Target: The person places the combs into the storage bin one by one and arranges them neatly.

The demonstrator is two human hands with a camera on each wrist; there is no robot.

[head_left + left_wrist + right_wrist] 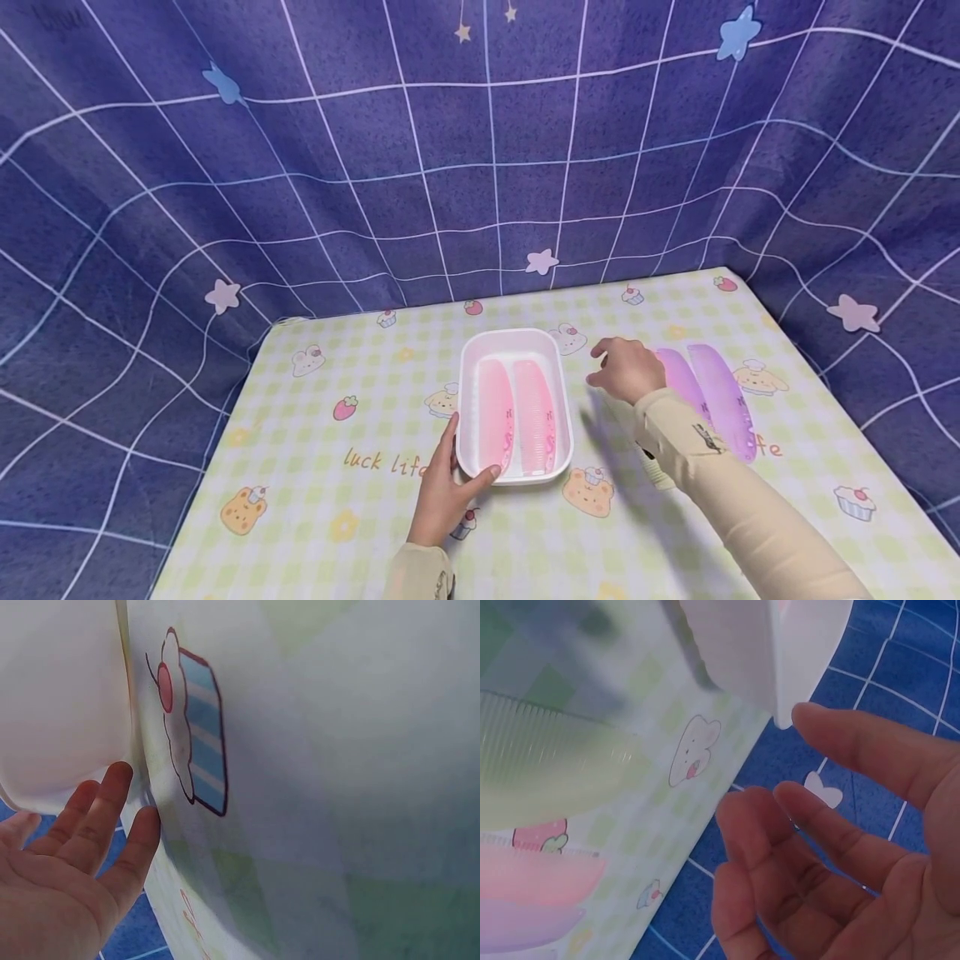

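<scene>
A white tray (471, 350) stands mid-table, with two pink combs lying side by side in it, a left one (493, 408) and a right one (532, 408). My left hand (442, 492) rests against the tray's near left corner, thumb at the front rim and nearly straight fingers along its side. To the right of the tray my right hand (628, 369) hovers with nothing in it, fingers loosely bent. Under that arm lies a yellow-green comb (555, 765), mostly hidden in the head view. Beside it is another pink comb (540, 877).
Two purple combs, one (682, 375) nearer and one (720, 400) farther right, lie beyond my right forearm. A checked cloth (300, 442) with printed cartoon animals covers the table. Blue curtain fabric (450, 167) with a grid pattern hangs behind and at both sides.
</scene>
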